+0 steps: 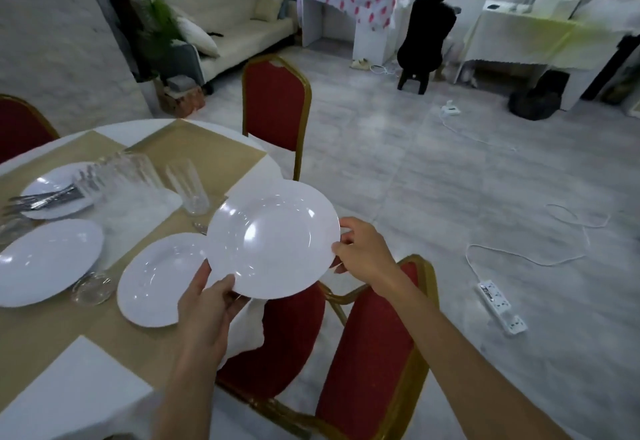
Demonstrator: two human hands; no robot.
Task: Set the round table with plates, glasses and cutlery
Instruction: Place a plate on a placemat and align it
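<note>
I hold a white deep plate [275, 237] level above the right edge of the round table [194, 148]. My left hand [207, 304] grips its near-left rim and my right hand [363, 254] grips its right rim. A second white plate [156, 280] lies on the table just left of the held one. A third plate [45, 261] lies further left, and a fourth [57, 190] at the back carries cutlery [45, 199]. A tall glass [188, 185] stands upright behind the plates. Several more glasses [121, 171] cluster to its left, and one glass [92, 288] lies between two plates.
Red chairs with gold frames stand around the table: one [374, 346] right below my arms, one [275, 107] at the far side, one [20, 124] at the far left. A power strip [498, 304] and white cables lie on the floor to the right. A person in black [427, 37] sits far back.
</note>
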